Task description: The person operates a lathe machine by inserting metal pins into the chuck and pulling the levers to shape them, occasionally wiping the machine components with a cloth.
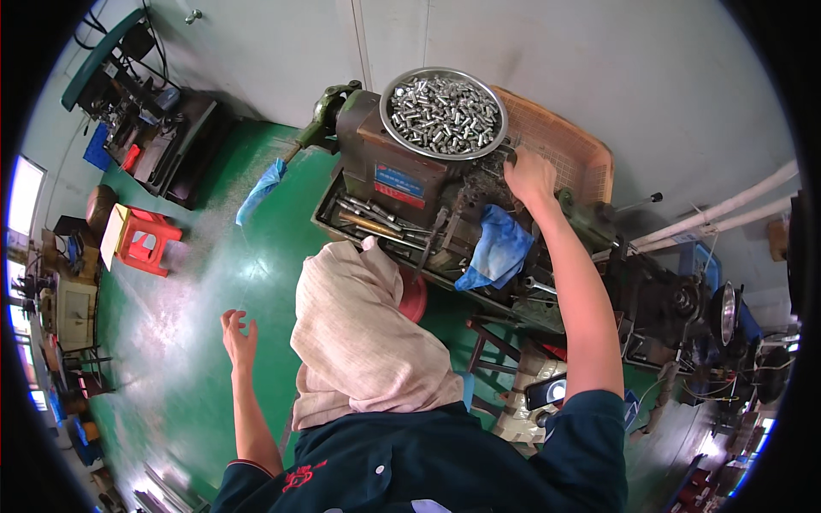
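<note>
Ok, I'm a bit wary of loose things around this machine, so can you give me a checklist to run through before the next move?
1. Bowl sitting upright on the machine: ok, loaded with small metal pieces.
2. Left hand away from the machine: ok, out over the green floor, nothing visible in it.
3. Blue cloth beneath the bowl in view kept off the machine: not ok, draped on it.
4. Right hand grip: cannot tell, its fingers are partly hidden.
5. Machine stopped: cannot tell from one still.

Brown machine [376, 128], bowl [445, 156] of metal pieces [446, 113] on top, blue cloth [498, 246] draped, tools [372, 220] in tray [330, 203]
</note>
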{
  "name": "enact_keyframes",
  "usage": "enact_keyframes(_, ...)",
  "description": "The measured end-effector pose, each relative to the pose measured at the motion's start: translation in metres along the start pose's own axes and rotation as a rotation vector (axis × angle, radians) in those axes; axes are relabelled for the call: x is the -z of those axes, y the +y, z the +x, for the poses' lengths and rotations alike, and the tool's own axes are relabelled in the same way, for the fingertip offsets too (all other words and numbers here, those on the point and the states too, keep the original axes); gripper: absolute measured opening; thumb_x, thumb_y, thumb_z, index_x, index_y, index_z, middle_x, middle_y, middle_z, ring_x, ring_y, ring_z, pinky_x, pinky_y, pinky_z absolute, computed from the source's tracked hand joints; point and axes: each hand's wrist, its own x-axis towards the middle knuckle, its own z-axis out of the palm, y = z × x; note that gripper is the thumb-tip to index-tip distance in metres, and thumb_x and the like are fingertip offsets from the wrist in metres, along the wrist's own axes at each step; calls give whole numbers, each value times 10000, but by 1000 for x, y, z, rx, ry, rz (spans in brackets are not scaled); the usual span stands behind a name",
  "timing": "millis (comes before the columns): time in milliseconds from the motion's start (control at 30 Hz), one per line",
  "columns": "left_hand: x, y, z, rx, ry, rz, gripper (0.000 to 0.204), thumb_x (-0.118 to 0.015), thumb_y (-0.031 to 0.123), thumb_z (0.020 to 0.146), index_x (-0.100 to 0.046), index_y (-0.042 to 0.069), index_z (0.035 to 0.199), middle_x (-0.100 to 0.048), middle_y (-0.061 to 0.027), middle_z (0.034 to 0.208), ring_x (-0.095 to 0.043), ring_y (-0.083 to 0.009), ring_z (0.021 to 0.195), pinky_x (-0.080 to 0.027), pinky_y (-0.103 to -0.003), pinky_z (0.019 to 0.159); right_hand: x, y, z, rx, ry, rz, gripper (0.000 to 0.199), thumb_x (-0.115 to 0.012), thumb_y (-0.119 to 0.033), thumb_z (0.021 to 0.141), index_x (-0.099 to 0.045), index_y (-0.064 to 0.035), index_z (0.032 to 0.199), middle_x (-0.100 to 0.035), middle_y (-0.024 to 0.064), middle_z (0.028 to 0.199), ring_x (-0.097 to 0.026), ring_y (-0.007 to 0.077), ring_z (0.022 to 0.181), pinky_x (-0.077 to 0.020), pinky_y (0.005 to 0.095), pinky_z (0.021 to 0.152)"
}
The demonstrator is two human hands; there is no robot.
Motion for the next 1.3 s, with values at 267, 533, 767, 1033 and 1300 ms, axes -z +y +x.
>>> enact_keyframes(267,1,-6,-5,-10,6,-12,225,-574,96,670,-502,43,876,-456,-100,986,-499,-182,645,-427,-306,595,4,-8,-5,-14,105,-24,238,-539,-269,694,-552,-32,709,-577,170,703,-571,318,697,-445,408,638)
enact_keyframes(533,9,-20,-10,28,-1,22,212,-566,75,673,-502,33,871,-458,-101,983,-504,-183,647,-426,-296,591,6,-9,-2,19,65,-75,233,-522,-250,704,-552,-20,716,-574,195,711,-571,308,695,-452,385,616)
enact_keyframes(767,5,-2,5,-12,38,-12,211,-569,82,671,-503,39,867,-459,-95,980,-498,-184,653,-427,-301,593,8,-5,24,-157,-71,-84,307,-521,-296,696,-615,-20,793,-593,171,796,-567,313,786,-437,396,720)
enact_keyframes(1033,10,-30,-13,-31,69,-25,209,-564,64,666,-497,39,862,-459,-97,967,-495,-189,636,-429,-302,577,32,7,24,-417,496,258,298,-531,-326,622,-596,-38,666,-578,183,695,-560,338,692,-437,414,634)
enact_keyframes(1300,6,-17,-10,-4,43,-39,200,-561,42,664,-499,36,854,-465,-99,952,-501,-182,626,-425,-291,577,-21,11,13,-263,467,302,278,-541,-327,702,-541,-56,767,-575,165,717,-548,353,676,-420,440,592)
